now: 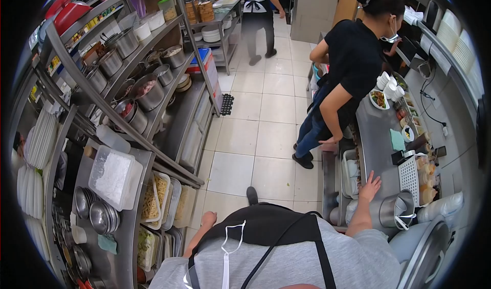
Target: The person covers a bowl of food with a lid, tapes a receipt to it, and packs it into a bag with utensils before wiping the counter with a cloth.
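My right hand (370, 186) is open, its fingers spread over the near part of the steel counter (381, 156). Close to it stand a tall steel pot (389, 209) and a white perforated basket (409, 179). My left hand (208, 218) hangs low beside my apron (250, 227), fingers loosely curled, with nothing visible in it. It is nearest to the shelf side, where a container of noodles (156, 197) sits below the left counter. A green cloth (397, 140) and a bowl of food (378, 99) lie farther along the right counter.
A co-worker in a black shirt (345, 58) stands at the right counter, partly in the aisle. Another person (257, 12) is farther down the tiled floor (261, 115). Steel shelves with pots (148, 92) line the left. A white powder tub (115, 176) stands near metal bowls (104, 217).
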The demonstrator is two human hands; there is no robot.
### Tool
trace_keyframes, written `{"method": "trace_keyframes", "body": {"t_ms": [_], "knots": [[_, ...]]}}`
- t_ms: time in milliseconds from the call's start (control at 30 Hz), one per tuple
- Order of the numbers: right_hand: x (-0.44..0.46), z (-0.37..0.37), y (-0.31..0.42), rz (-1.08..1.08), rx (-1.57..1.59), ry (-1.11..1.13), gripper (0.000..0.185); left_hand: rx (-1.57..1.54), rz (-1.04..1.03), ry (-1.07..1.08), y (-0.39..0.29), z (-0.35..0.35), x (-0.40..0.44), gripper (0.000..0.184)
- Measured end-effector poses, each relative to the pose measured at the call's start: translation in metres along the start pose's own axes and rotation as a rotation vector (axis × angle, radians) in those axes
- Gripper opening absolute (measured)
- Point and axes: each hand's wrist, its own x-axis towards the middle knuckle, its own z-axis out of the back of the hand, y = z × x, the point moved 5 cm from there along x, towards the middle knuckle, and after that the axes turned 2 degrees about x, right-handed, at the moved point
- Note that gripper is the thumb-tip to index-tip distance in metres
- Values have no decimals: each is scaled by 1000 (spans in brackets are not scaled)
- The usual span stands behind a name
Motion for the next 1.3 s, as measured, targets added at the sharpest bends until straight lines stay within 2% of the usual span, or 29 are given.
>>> {"method": "trace_keyframes", "body": {"t_ms": [100,167,267,400,500,567,667,1000,1067,1100,1167,1200,1267,1300], "knots": [[2,3,-6,10,-2,-21,97,-38,51,-62,2,-7,-2,30],[0,4,-4,7,2,-23,97,63,-17,-280,15,-15,19,27],[2,1,-4,10,1,-36,97,-37,9,-239,15,-8,14,21],[1,2,-1,7,7,-21,97,-74,32,-239,5,14,-10,22],[0,0,-1,3,7,-17,97,-36,-52,-266,11,10,-3,19],[1,-2,-1,8,16,-47,97,22,-70,-454,12,17,-3,15],[1,-3,0,5,16,-39,97,-45,-97,-487,18,22,-2,15],[0,-3,0,9,21,-27,97,-169,-155,-339,29,5,8,25],[0,-2,0,4,33,-26,96,-124,-105,-26,35,-4,9,30],[1,-3,0,7,33,-27,96,-126,-103,-26,33,5,-1,30],[2,-6,-1,9,42,-42,95,-341,50,62,33,15,-20,35],[2,-6,-1,10,44,-42,95,-342,50,61,39,5,-11,35],[1,-5,-1,13,53,-51,94,32,-95,-109,48,-16,15,35],[0,-3,-1,12,54,-50,94,33,-95,-110,45,-12,10,35]]}}
